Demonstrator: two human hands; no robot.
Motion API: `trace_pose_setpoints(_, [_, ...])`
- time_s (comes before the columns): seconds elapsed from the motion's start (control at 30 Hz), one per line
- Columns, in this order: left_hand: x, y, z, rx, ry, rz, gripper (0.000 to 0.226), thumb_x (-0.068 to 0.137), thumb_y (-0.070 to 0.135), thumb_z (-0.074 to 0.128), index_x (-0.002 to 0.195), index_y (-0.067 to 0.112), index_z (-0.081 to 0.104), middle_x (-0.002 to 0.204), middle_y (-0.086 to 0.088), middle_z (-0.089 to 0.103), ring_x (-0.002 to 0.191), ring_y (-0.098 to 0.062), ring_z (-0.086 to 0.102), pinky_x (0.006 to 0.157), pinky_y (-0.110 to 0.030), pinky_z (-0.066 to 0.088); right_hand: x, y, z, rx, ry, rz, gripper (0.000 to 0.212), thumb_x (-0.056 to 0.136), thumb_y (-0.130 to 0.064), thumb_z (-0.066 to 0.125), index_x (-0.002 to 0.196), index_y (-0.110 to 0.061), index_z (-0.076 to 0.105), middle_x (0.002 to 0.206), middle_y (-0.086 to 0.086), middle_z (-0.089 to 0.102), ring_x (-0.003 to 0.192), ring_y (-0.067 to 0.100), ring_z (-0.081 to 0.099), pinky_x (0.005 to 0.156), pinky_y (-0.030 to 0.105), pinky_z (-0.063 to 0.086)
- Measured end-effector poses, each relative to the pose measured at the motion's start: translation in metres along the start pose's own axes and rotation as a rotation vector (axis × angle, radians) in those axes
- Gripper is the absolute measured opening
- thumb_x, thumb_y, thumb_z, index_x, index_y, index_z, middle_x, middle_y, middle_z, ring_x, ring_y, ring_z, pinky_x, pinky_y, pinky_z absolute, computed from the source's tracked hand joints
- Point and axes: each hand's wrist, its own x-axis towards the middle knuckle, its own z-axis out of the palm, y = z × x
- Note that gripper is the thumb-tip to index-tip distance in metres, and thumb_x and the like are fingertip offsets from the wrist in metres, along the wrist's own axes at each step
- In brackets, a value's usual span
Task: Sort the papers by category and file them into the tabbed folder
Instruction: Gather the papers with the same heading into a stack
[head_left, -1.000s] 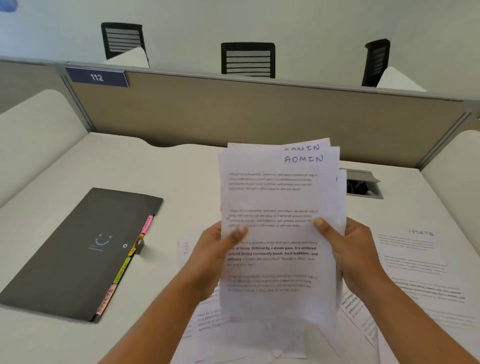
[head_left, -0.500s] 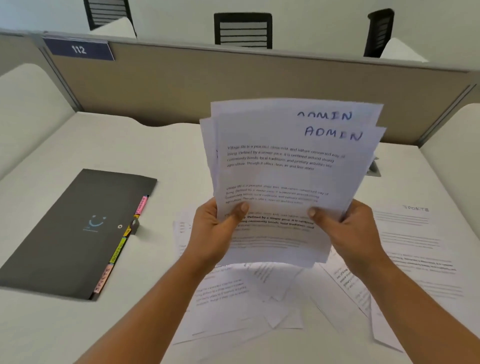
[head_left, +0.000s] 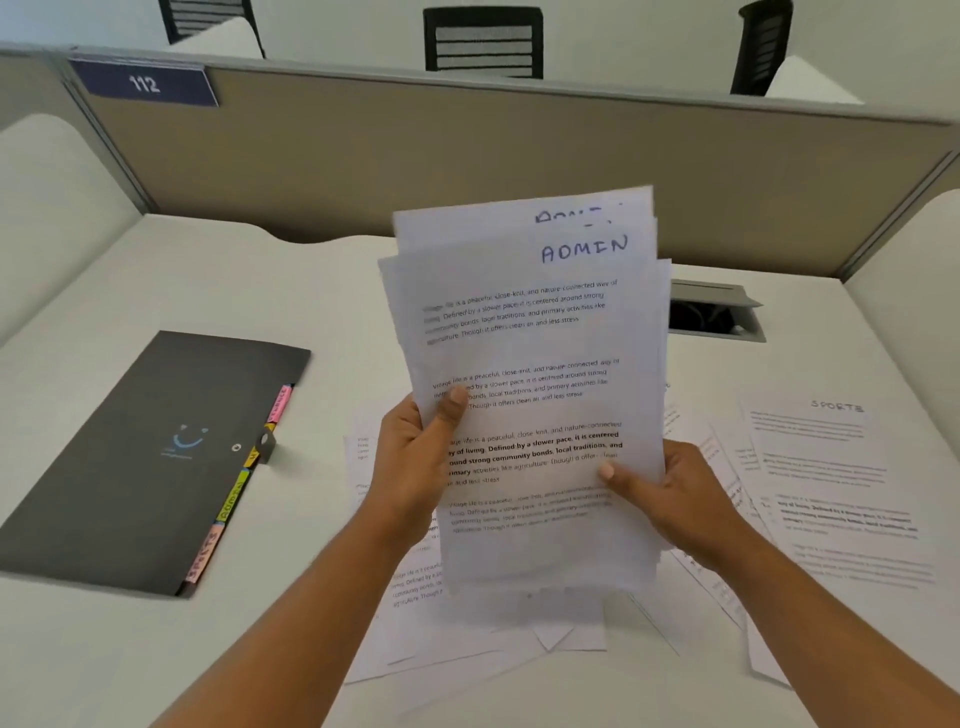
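Note:
I hold a stack of white printed sheets marked ADMIN (head_left: 535, 332) upright above the desk. My left hand (head_left: 415, 462) grips its left edge, thumb on the front sheet. My right hand (head_left: 670, 499) grips the lower right edge, thumb on the front. The sheets are slightly fanned at the top. A dark grey tabbed folder (head_left: 156, 457) lies shut on the desk to the left, with coloured tabs along its right edge. More loose papers (head_left: 395, 587) lie under my hands, and a sheet marked SPORTS (head_left: 831, 467) lies to the right.
A beige partition (head_left: 467, 166) with a "112" plate (head_left: 143, 83) closes off the back of the white desk (head_left: 208, 280). A cable port (head_left: 711, 312) sits behind the stack on the right. Black chairs stand beyond the partition.
The ADMIN stack was tilted and fanned out to the right half a second ago; now it stands more upright and squared. My right hand sits lower on the stack's edge.

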Motion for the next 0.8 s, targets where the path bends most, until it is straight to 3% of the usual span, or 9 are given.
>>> trace_pose_setpoints(0.17, [0.0, 0.015, 0.005, 0.091, -0.085, 0.106, 0.024, 0.087, 0.02, 0.062, 0.109, 0.013, 0.069, 0.104, -0.006, 0.076, 0.094, -0.026, 0.073, 0.072, -0.037, 0.06, -0.002, -0.005, 0.011, 0.051, 0.09, -0.086, 0.016, 0.086, -0.018, 0.066, 0.1, -0.02, 0.072, 0.096, -0.008, 0.077, 0.087, 0.015, 0.075, 0.068, 0.027, 0.06])
trace_pose_setpoints(0.33, [-0.003, 0.019, 0.015, 0.115, -0.064, 0.271, 0.029, 0.088, 0.004, 0.064, 0.105, 0.028, 0.068, 0.103, 0.006, 0.076, 0.096, -0.016, 0.072, 0.075, -0.032, 0.06, 0.004, -0.018, 0.019, 0.102, 0.133, -0.179, 0.015, 0.086, -0.013, 0.066, 0.096, -0.022, 0.071, 0.092, -0.014, 0.077, 0.086, 0.013, 0.074, 0.065, 0.023, 0.059])
trace_pose_setpoints(0.43, [-0.006, 0.021, 0.016, 0.174, -0.053, 0.349, 0.029, 0.078, 0.01, 0.072, 0.1, 0.028, 0.067, 0.096, 0.015, 0.075, 0.092, -0.009, 0.072, 0.072, -0.024, 0.058, 0.007, -0.025, 0.021, 0.037, 0.151, -0.266, 0.02, 0.083, -0.014, 0.07, 0.096, -0.029, 0.07, 0.094, -0.019, 0.075, 0.088, 0.011, 0.073, 0.066, 0.022, 0.059])
trace_pose_setpoints(0.7, [-0.011, 0.018, 0.01, 0.252, -0.035, 0.29, 0.025, 0.075, 0.024, 0.078, 0.099, 0.025, 0.071, 0.098, 0.003, 0.076, 0.092, -0.021, 0.073, 0.072, -0.039, 0.062, 0.004, -0.033, 0.026, 0.057, 0.168, -0.341, 0.028, 0.075, -0.02, 0.071, 0.1, -0.031, 0.067, 0.094, -0.024, 0.074, 0.09, 0.002, 0.071, 0.067, 0.019, 0.058])
trace_pose_setpoints(0.8, [-0.012, 0.016, 0.01, 0.275, -0.029, 0.274, 0.024, 0.075, 0.024, 0.075, 0.097, 0.034, 0.072, 0.098, 0.008, 0.076, 0.091, -0.017, 0.073, 0.072, -0.034, 0.061, 0.004, -0.032, 0.027, 0.084, 0.184, -0.35, 0.027, 0.078, -0.019, 0.078, 0.099, -0.034, 0.069, 0.094, -0.021, 0.075, 0.09, 0.006, 0.072, 0.064, 0.02, 0.058])
